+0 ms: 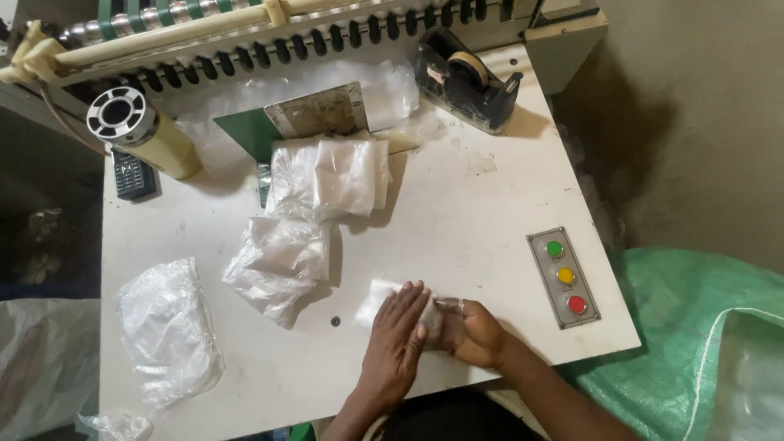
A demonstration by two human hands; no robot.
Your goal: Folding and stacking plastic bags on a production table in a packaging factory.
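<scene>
Near the table's [490, 204] front edge, the left hand [398, 339] lies flat over a clear plastic bag [377, 296], hiding most; the right hand's [474, 331] fingers pinch it.

Both hands [433, 331] press a clear plastic bag [384, 298] flat

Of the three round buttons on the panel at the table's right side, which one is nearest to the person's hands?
The red button, the lowest of the three on the metal panel. The yellow button and the green button lie farther up, away from the right hand.
</scene>
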